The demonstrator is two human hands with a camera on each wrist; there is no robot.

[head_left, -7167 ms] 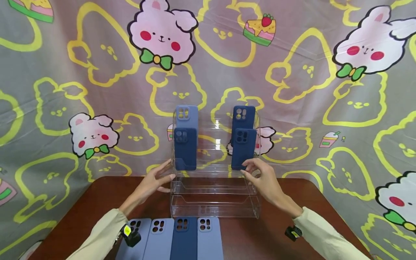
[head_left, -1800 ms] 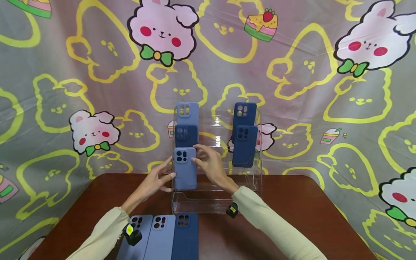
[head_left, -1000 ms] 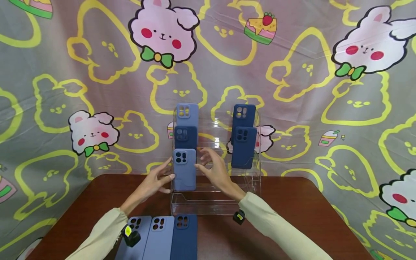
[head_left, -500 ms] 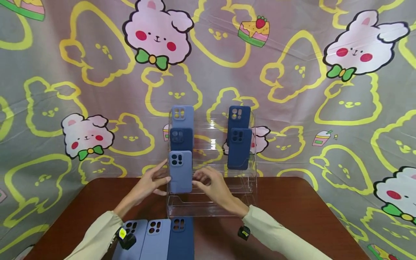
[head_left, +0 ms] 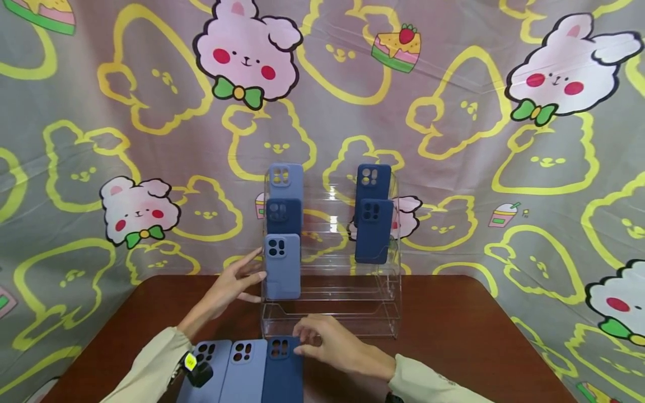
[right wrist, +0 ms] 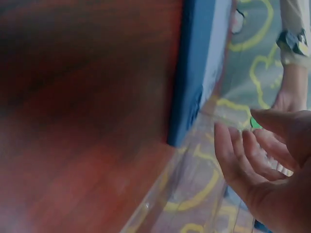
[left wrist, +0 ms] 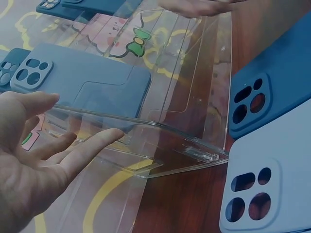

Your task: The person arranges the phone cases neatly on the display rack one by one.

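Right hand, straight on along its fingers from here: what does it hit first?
Most likely the dark blue phone case lying flat on the table, near its camera-cutout end. The right hand overlaps that end in the head view, so height and gap are unclear.

Backdrop: printed cloth [head_left: 453,28] in mauve-grey, spanning the view behind the dark table [head_left: 448,319] and dropping past its right side;
Surface: soft ripples and fine creases, some plain at the upper right;
Print: pale rabbit heads [head_left: 245,61] with red cheeks and green bows [head_left: 238,93]; loose yellow outline figures [head_left: 164,80]; a cake slice [head_left: 397,51]; a lidded drink cup [head_left: 502,216];
Tabletop: reddish brown, its far corners rounded; faintly streaked in the right wrist view;
Light: soft over the cloth; dull sheen on the wood
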